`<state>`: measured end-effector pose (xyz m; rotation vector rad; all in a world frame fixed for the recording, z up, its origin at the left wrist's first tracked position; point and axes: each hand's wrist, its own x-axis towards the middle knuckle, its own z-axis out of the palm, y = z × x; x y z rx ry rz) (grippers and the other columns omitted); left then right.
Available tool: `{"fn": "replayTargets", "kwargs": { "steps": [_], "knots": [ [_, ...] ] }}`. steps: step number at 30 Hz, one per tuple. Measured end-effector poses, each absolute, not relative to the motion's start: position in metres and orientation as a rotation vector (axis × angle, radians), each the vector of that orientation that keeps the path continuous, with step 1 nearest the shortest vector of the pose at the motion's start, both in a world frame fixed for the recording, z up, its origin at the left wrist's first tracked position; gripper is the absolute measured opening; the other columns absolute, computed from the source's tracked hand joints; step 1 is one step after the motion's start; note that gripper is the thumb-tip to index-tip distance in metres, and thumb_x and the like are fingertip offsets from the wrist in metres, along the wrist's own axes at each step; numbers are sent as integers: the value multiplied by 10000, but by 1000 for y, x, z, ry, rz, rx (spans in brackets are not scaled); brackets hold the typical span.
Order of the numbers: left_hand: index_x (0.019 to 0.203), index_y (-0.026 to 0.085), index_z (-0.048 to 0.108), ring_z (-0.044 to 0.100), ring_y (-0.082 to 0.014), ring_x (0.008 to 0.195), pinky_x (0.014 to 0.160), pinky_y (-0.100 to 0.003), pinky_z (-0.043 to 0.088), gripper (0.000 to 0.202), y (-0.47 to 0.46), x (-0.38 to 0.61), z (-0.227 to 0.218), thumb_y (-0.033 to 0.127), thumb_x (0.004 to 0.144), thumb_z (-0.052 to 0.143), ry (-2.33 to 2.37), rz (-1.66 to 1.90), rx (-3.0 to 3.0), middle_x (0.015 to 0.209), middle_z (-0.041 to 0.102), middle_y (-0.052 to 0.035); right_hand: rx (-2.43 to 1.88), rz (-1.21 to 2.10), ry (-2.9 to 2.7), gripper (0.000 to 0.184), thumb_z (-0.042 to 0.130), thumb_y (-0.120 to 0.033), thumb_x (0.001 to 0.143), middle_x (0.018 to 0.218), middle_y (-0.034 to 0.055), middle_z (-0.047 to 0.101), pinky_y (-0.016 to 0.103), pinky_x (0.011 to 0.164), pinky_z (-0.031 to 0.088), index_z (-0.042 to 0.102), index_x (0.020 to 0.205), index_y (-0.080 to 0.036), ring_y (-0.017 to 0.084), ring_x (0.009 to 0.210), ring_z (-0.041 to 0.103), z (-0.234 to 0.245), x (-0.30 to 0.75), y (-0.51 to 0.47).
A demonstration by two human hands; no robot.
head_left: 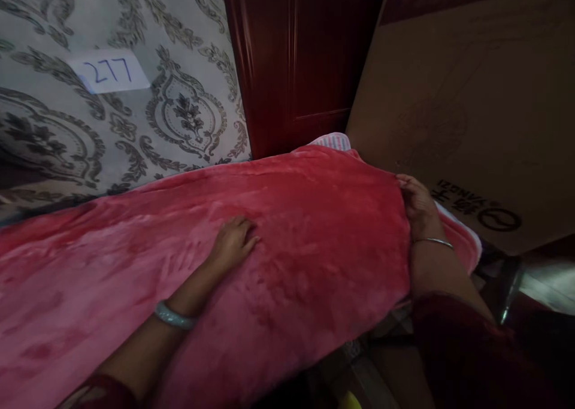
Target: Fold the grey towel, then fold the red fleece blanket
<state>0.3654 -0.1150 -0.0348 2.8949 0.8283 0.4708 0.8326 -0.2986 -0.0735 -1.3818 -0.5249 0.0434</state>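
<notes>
A plush red-pink blanket [278, 265] spreads across the surface before me, with finger-like streaks in its pile on the left. On its middle rests my left hand [234, 239], palm down, thumb apart and fingers slightly bent, holding nothing. A pale bangle circles that wrist. At the blanket's right edge, my right hand [414, 196] pinches the border between thumb and fingers; part of the fingers is hard to make out in the dim light. A thin silver bangle is on this wrist. Under the blanket, a striped cloth [333, 141] shows at the far corner.
Patterned wallpaper [188, 112] with a paper marked 277 [110, 72] stands behind. Beside it is a dark red wooden panel [291, 55]. A large cardboard box [471, 97] leans at the right. Dark, unclear items lie below the blanket's front edge.
</notes>
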Motion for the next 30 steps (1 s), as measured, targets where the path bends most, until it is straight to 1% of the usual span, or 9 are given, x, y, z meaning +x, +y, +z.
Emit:
{"fn": "replayTargets", "kwargs": {
  "steps": [3, 6, 9, 14, 16, 18, 22, 25, 30],
  "knots": [
    [1092, 151, 706, 622, -285, 1033, 924, -427, 496, 286, -112, 369, -44, 347, 930, 573, 866, 512, 2881, 1090, 681, -140, -1379, 175, -429, 260, 611, -193, 611, 751, 11, 610, 346, 733, 472, 649, 869, -194, 160, 671, 514, -72, 830, -300],
    [1101, 142, 699, 609, -303, 1041, 914, -442, 488, 295, -111, 366, -48, 348, 926, 580, 894, 534, 2870, 1093, 664, -152, -1645, -35, -496, 320, 562, -147, 642, 810, 5, 622, 336, 800, 443, 696, 931, -178, 149, 712, 495, -70, 829, -302],
    [1107, 130, 694, 601, -310, 1047, 927, -453, 475, 320, -111, 363, -47, 367, 929, 573, 857, 542, 2869, 1100, 660, -154, -1823, -270, -579, 324, 521, -132, 674, 825, 12, 608, 336, 837, 430, 712, 934, -163, 155, 742, 479, -67, 827, -304],
    [1150, 150, 687, 594, -308, 1042, 920, -452, 477, 390, -110, 362, -49, 450, 924, 584, 823, 552, 2869, 1102, 660, -143, -1766, -596, -494, 241, 504, -113, 686, 823, 27, 555, 348, 880, 430, 664, 859, -167, 192, 837, 515, -59, 824, -303],
    [1139, 159, 687, 596, -303, 1038, 914, -439, 478, 369, -109, 364, -50, 443, 925, 587, 833, 551, 2870, 1085, 660, -137, -1717, -677, -462, 231, 486, -103, 696, 839, 32, 556, 357, 896, 432, 637, 855, -179, 204, 871, 529, -57, 823, -301],
    [1094, 164, 693, 602, -293, 1026, 904, -419, 477, 300, -110, 366, -49, 389, 929, 584, 858, 550, 2865, 1052, 662, -129, -1691, -706, -450, 219, 476, -98, 710, 857, 40, 565, 364, 904, 432, 620, 851, -184, 210, 889, 534, -57, 823, -300],
    [927, 168, 684, 610, -274, 949, 838, -388, 475, 178, -115, 372, -45, 277, 939, 543, 911, 535, 2860, 968, 660, -116, -1685, -691, -443, 212, 480, -82, 712, 846, 44, 558, 356, 905, 430, 622, 838, -175, 209, 888, 537, -56, 822, -298],
    [857, 177, 648, 603, -262, 901, 800, -381, 470, 186, -119, 373, -41, 244, 950, 502, 912, 624, 2852, 913, 652, -106, -1708, -682, -425, 219, 480, -73, 712, 840, 36, 542, 345, 898, 429, 623, 842, -176, 208, 893, 533, -55, 820, -297],
    [848, 194, 597, 579, -255, 857, 790, -390, 473, 225, -117, 367, -39, 258, 983, 429, 877, 966, 2884, 875, 633, -100, -1792, -605, -441, 220, 485, -92, 739, 841, 30, 508, 331, 886, 415, 634, 887, -158, 200, 880, 504, -54, 814, -298]
  ]
}}
